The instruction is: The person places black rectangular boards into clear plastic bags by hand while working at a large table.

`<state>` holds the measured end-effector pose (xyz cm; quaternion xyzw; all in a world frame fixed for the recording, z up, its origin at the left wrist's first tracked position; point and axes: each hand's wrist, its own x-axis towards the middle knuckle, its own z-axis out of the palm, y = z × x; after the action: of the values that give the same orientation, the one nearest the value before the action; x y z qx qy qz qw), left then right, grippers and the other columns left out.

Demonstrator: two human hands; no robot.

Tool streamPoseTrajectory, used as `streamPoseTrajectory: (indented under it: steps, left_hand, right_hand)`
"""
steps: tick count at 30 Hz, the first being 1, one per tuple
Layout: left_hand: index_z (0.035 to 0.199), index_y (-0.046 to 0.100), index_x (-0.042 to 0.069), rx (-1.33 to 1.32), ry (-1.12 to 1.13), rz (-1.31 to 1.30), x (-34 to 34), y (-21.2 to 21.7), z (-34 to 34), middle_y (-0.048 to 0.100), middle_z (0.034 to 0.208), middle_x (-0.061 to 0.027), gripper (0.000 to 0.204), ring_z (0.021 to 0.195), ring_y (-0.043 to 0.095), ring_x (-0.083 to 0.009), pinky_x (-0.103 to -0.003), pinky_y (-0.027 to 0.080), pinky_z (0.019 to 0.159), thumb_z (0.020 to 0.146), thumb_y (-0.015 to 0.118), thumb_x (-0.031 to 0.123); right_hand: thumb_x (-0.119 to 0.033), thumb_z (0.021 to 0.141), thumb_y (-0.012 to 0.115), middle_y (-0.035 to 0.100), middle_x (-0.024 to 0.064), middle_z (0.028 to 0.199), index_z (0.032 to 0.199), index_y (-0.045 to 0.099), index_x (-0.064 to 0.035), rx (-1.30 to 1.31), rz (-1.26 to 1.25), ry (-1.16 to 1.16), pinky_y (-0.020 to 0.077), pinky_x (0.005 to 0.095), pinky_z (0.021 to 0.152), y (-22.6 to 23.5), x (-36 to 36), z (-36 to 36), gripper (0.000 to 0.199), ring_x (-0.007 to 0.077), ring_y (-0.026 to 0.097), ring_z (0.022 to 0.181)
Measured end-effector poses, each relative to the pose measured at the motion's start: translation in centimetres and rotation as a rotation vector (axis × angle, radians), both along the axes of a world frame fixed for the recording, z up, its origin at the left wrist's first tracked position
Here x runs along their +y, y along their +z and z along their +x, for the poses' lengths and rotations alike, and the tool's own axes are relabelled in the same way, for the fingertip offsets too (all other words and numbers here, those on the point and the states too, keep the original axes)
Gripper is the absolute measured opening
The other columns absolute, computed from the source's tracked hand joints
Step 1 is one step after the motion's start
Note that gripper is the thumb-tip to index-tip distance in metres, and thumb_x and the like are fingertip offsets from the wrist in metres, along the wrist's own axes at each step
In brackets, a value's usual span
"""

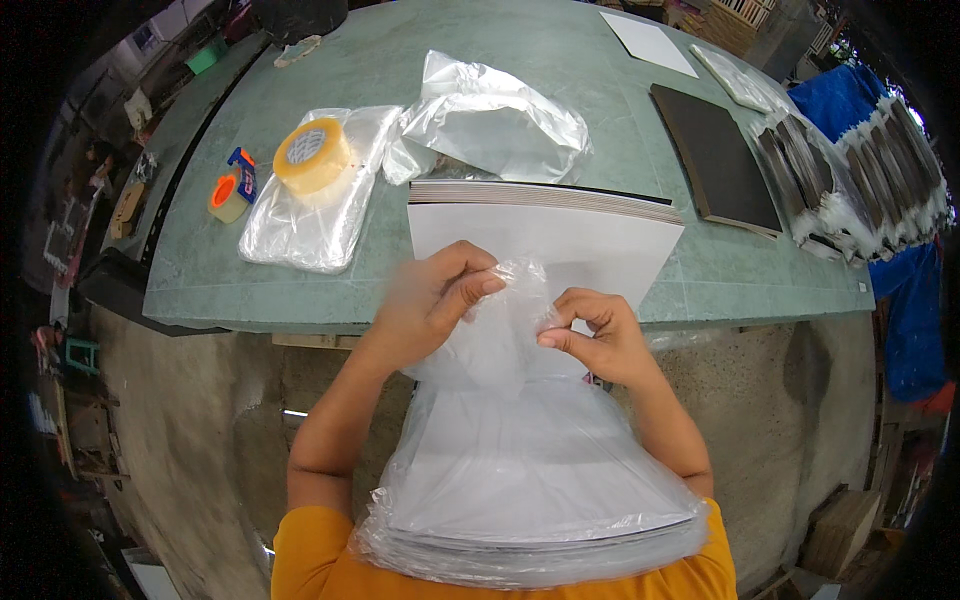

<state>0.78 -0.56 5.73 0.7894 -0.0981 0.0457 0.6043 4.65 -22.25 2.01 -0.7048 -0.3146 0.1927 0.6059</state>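
Observation:
My left hand (432, 305) pinches the edge of a clear plastic bag (490, 335) between thumb and fingertips. On the bag's other side, my right hand (603, 335) grips the same film with thumb and curled fingers. Below my hands, a flat stack of sheets wrapped in clear plastic (530, 470) leans against my body, over the orange shirt. Just beyond the hands, a stack of white sheets (450, 230) rests at the table's near edge, its layered edges showing along the top. Whether the film between my hands joins the wrapped stack I cannot tell.
Left on the green table (620, 110) sit a tape roll (312, 158) on folded plastic bags (300, 230) and a small tape dispenser (233, 187). Crumpled plastic (500, 120) lies behind the white stack. At right are a dark board stack (715, 160) and several plastic-wrapped bundles (850, 180).

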Motion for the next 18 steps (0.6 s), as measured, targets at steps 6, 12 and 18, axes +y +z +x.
streamPoseTrajectory:
  steps: [6,12,18]
  left_hand:
    - [0.076,0.056,0.001,-0.17,0.241,0.358,-0.1,1.6,-0.8,0.053,0.065,-0.0007,0.011,0.056,0.043,-0.0047,-0.021,0.037,0.051,0.077,0.061,0.011]
    - [0.071,0.056,0.001,0.191,-0.233,-0.172,-3.8,-1.3,-2.2,0.05,0.062,0.0019,0.013,0.057,0.042,-0.0042,-0.019,0.033,0.049,0.076,0.062,0.012]
    - [0.076,0.052,0.002,-0.124,0.657,0.198,7.1,-3.0,0.0,0.052,0.07,-0.0015,0.006,0.062,0.044,-0.009,-0.024,0.037,0.057,0.077,0.055,0.008]
  right_hand:
    - [-0.022,0.071,0.068,0.058,0.0053,0.065,0.074,0.059,0.0003,0.49,0.207,-0.043,0.0405,0.0204,0.053,0.8,-0.6,-1.0,0.024,0.0105,0.052,0.056]
    - [-0.019,0.078,0.061,0.055,0.0023,0.06,0.067,0.053,-0.0029,0.721,0.445,-0.016,0.0386,0.0224,0.047,0.1,0.6,-1.2,0.021,0.0081,0.049,0.052]
    - [-0.016,0.079,0.059,0.055,0.0057,0.065,0.07,0.053,-0.0031,0.661,0.514,-0.012,0.0412,0.026,0.05,0.3,-3.3,-1.4,0.017,0.0123,0.051,0.055]
